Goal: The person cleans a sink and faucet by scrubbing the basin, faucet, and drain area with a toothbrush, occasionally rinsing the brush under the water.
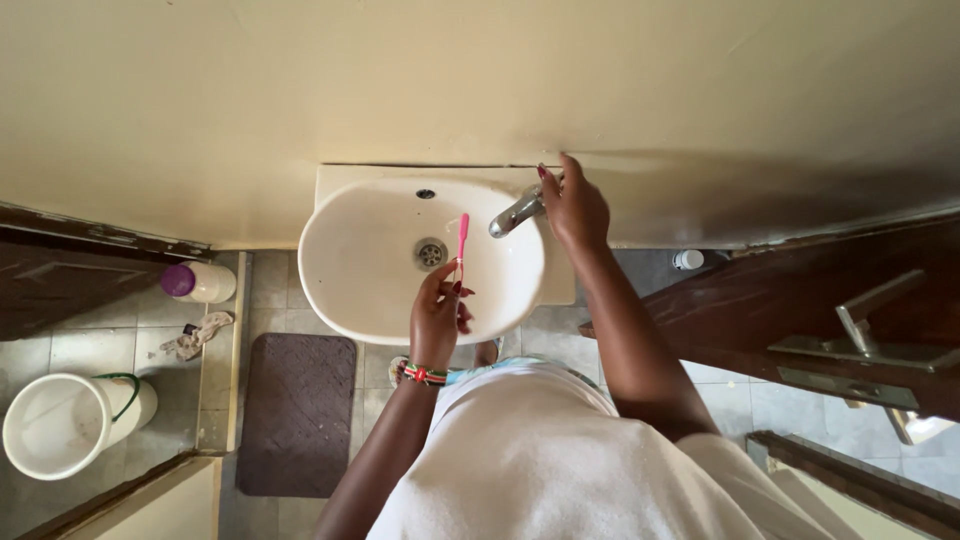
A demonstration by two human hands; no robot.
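Toothbrush (462, 240) pinched in left hand (438, 322) grip over sink (340, 290); right hand (574, 208) closed on tap (515, 213), mat (297, 410) below.

The left hand (438, 322) grips a pink toothbrush (462, 243) upright over the white oval sink (340, 270), just above its drain (430, 253), while the right hand (572, 210) rests on the metal tap (516, 214) at the basin's back corner. On the tiled floor lie a dark bath mat (297, 412) and a white bucket (62, 424), with a purple-capped bottle (198, 281) near the wall.
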